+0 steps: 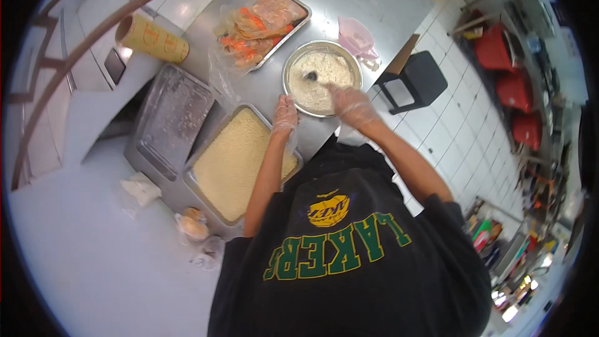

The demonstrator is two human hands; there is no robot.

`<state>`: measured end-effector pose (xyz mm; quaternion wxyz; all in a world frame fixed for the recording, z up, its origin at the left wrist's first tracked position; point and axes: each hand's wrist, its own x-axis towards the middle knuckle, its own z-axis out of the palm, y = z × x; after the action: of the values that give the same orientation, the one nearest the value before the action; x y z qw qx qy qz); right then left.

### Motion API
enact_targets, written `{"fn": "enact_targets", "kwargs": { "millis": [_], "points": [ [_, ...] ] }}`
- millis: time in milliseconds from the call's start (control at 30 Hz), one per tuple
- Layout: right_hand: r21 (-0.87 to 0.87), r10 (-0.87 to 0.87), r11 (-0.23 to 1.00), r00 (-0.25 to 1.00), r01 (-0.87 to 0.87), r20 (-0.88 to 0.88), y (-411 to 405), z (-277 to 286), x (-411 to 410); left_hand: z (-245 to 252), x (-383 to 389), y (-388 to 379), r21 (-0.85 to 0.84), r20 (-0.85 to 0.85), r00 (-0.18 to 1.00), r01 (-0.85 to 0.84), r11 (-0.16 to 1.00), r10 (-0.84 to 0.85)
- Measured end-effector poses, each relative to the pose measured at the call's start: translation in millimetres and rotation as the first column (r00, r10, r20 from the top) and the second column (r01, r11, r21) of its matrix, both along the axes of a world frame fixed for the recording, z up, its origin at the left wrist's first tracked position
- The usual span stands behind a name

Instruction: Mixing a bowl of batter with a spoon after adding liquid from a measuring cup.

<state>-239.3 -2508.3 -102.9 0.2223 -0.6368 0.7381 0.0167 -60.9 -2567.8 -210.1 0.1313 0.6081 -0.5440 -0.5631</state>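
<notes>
A round metal bowl (pixel 286 91) of pale, flour-like batter or mixture (pixel 327 68) stands on the steel table. My right hand (pixel 353 105), in a clear plastic glove, is over the bowl's near right rim. It is closed around what seems to be a utensil, whose dark, blurred end (pixel 310 76) is in the mixture; most of it is hidden. My left hand (pixel 285 114), gloved too, rests against the bowl's near left side with its fingers extended. Beside my left forearm lies a metal tray (pixel 189 178) of pale yellow crumbs. A pink plastic scoop (pixel 356 36) lies behind the bowl.
A metal tray (pixel 306 14) holds raw meat (pixel 278 11) and plastic bags at the back. A flour-dusted empty tray (pixel 175 119), a wrap roll (pixel 154 40) and a phone (pixel 114 65) lie left. Small plastic bags (pixel 192 224) lie near left; a black stool (pixel 416 82) stands right.
</notes>
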Motion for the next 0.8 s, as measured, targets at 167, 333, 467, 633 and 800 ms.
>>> {"fn": "enact_targets", "kwargs": {
  "millis": [167, 333, 467, 633, 800],
  "points": [
    [-0.055, -0.023, 0.998, 0.995, 0.018, -0.097, -6.0, -29.6, -17.2, -4.1, -1.4, -8.6, 0.062, -0.036, 0.999, 0.033, 0.998, -0.031],
    [0.240, -0.010, 0.970, 0.997, 0.028, -0.078, 35.6, 2.1, 37.0, -0.1, 2.2, -8.4, 0.075, -0.069, 0.997, 0.030, 0.997, -0.024],
    [0.174, 0.013, 0.985, 1.000, -0.008, -0.026, 25.3, -8.6, 38.6, 4.7, 0.7, -2.9, 0.126, -0.085, 0.996, 0.004, 0.992, 0.007],
    [-0.008, 0.066, 0.998, 0.996, -0.066, -0.057, -9.0, -19.6, 27.2, -2.1, 2.0, 1.0, 0.095, -0.130, 0.991, 0.054, 0.994, -0.042],
    [-0.055, 0.130, 0.988, 0.974, -0.142, -0.187, -35.3, -27.9, 1.3, -12.5, -2.5, -0.2, 0.091, -0.211, 0.977, 0.034, 0.995, -0.014]
  ]
}}
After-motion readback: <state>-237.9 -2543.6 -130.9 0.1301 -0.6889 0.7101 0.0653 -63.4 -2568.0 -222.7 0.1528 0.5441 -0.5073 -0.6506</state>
